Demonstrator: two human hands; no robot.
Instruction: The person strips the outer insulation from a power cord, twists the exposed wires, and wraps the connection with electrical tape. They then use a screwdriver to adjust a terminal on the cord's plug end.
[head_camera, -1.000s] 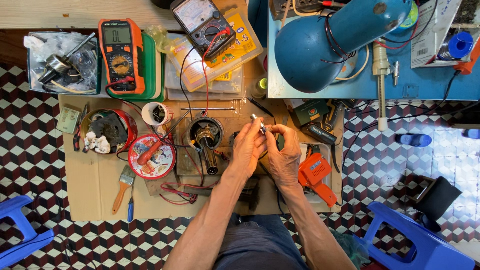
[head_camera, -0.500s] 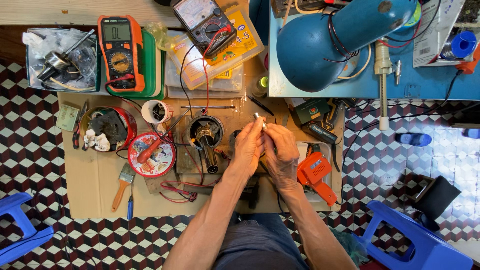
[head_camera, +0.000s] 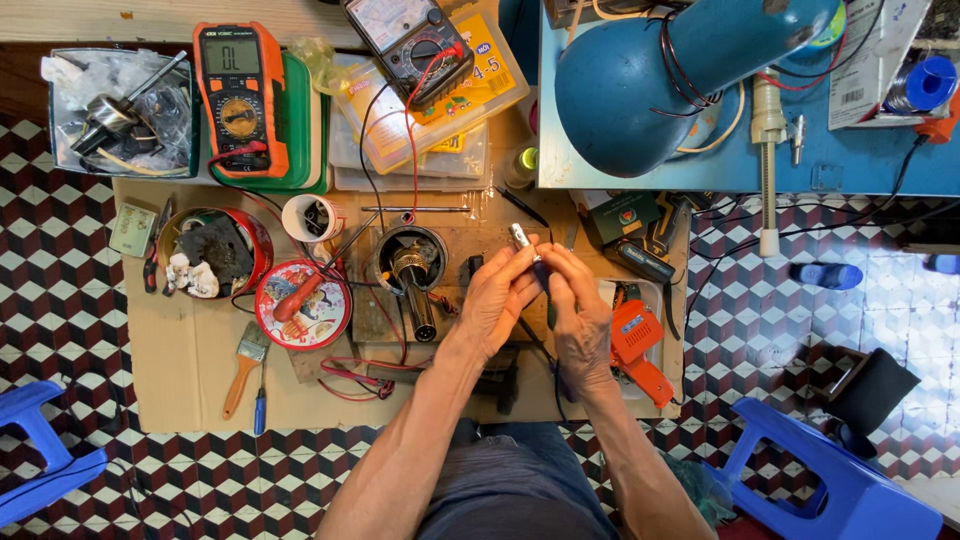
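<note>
Pinching a small metal part (head_camera: 520, 238) at frame centre, your left hand (head_camera: 497, 298) and right hand (head_camera: 578, 312) meet, fingers clamped on it, right of the motor (head_camera: 413, 272), over the cardboard (head_camera: 190, 350).

Small bright-metal part (head_camera: 520, 237), shiny, pinched between the fingertips of the left hand (head_camera: 497, 300) and right hand (head_camera: 578, 310). Cardboard sheet (head_camera: 190, 350): matt brown paperboard, creased. Motor housing (head_camera: 410, 262): dull dark metal with a brassy core. Digital multimeter (head_camera: 240, 95): orange rubbery casing, glossy grey screen. Desk lamp shade (head_camera: 640, 85): smooth blue painted metal, semi-gloss. Paintbrush (head_camera: 243, 368): bare wooden handle. Round tin lid (head_camera: 302, 303): glossy printed metal. Stools (head_camera: 820, 480): smooth blue plastic. Floor (head_camera: 60, 260): glazed patterned tile.
</note>
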